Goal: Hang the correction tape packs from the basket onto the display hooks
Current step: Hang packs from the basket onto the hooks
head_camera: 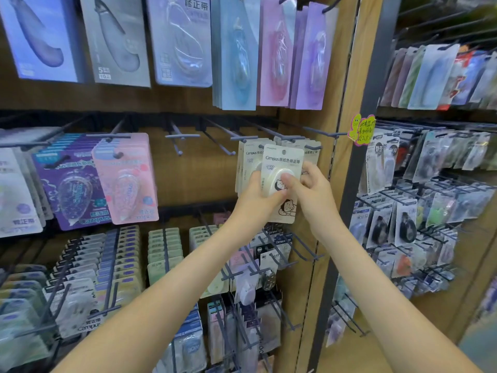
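A cream correction tape pack [283, 164] with a bear drawing is held upright in front of the wooden display board, its hang hole near the top. My left hand [259, 196] grips its left side and my right hand [309, 188] pinches the blister from the right with the thumb on its front. Behind it hang several matching cream packs [248, 160] on grey display hooks [313, 130]. The basket is out of view.
Two bare hooks [183, 136] jut out left of the cream packs. Pink and purple packs [125, 179] hang further left. Larger packs [236, 55] hang above, crowded hooks with small packs [250, 267] lie below. Another rack [419, 205] stands to the right.
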Available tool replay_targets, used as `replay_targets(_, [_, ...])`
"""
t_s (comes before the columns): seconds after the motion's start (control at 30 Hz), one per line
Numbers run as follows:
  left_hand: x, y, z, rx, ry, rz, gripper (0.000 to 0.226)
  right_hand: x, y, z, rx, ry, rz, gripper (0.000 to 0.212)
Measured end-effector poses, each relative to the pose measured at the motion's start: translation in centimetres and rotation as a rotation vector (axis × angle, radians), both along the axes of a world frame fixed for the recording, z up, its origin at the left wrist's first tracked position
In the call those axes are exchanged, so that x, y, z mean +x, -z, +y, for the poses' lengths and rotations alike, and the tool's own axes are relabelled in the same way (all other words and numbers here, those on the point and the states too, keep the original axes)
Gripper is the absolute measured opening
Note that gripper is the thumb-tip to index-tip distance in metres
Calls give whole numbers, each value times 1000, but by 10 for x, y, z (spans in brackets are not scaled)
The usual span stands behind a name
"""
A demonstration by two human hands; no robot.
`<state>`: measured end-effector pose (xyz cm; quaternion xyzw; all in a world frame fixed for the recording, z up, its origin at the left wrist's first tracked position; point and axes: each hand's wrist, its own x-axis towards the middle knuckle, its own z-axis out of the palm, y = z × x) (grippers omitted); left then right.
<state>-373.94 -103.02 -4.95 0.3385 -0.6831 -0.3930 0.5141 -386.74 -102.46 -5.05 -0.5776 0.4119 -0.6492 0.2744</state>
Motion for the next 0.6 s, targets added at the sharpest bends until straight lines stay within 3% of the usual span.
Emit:
replay_targets(0.33, [11, 5, -6, -2, -51, -104, 28, -1, -1, -11, 41, 51, 102, 26])
replay_targets(0.5, [17, 4, -13, -55, -202, -218, 58, 9, -7, -29, 76, 82, 200, 32])
replay_targets(0.6, [25, 8, -17, -88, -320, -380, 74, 17, -13, -49, 133, 93, 219, 41])
